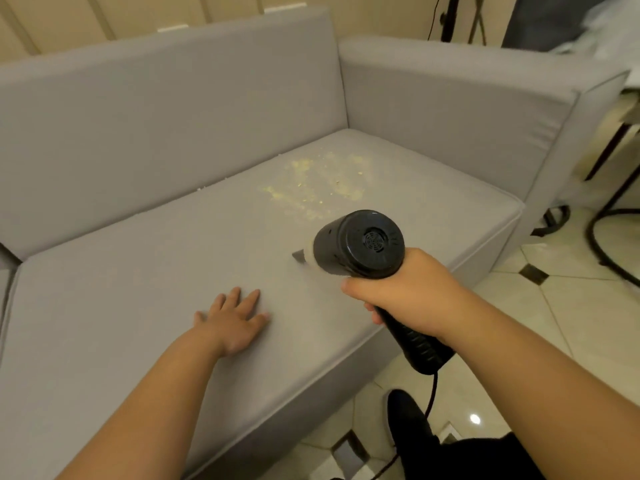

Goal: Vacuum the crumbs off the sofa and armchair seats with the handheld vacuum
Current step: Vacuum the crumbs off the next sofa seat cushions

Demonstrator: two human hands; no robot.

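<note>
Grey fabric sofa seat (138,306) filling my view, yellowish crumbs (311,181) scattered near its far corner, my right hand (405,292) wrapped round the black handheld vacuum (360,244), nozzle just short of them, left hand (232,320) flat, fingers spread on the cushion

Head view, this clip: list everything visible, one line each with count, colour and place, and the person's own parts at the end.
sofa: one, light grey, fills left and centre, its seat bare at the near left.
crumbs: one scattered patch, pale yellow, on the sofa seat toward the right armrest, beyond the vacuum.
handheld vacuum: one, black, above the seat's front right, nozzle pointing down at the cushion.
cord: one, black, hanging from the vacuum handle to the floor.
floor: cream tiles with dark diamond insets, right and bottom.
black metal stand legs: number unclear, far right.
shoe: one, black, on the floor at the bottom.
left hand: flat on the seat, fingers spread.
right hand: grips the vacuum handle.
</note>
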